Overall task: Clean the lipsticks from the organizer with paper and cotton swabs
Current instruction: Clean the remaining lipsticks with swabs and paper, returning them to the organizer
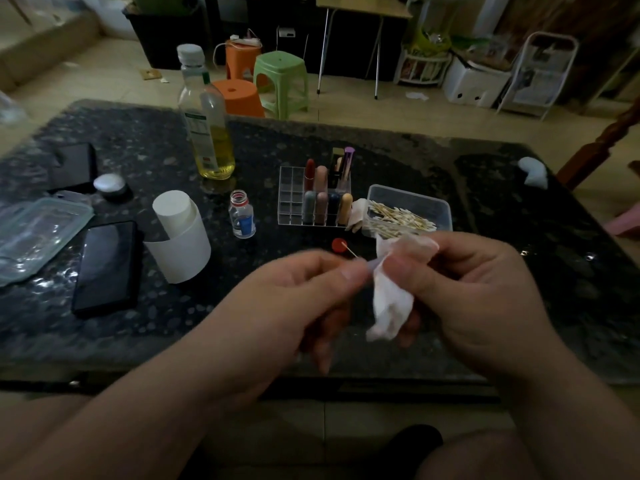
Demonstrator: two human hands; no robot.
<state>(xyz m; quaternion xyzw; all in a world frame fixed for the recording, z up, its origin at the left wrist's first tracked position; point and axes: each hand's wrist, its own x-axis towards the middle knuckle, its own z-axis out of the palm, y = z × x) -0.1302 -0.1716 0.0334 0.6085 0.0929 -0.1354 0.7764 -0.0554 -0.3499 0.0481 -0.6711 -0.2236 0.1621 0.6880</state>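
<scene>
As left hand (294, 292) pinches lipstick (373, 266), axis sideways, right hand (478, 282) gripping paper (391, 303)

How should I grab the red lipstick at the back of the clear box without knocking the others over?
I'd pinch its top from straight above. The red lipstick stands upright in a back slot of the clear box, with only its upper part sticking out. A pink lipstick stands close on its right, so put fingers front and back and lift straight up.
</scene>
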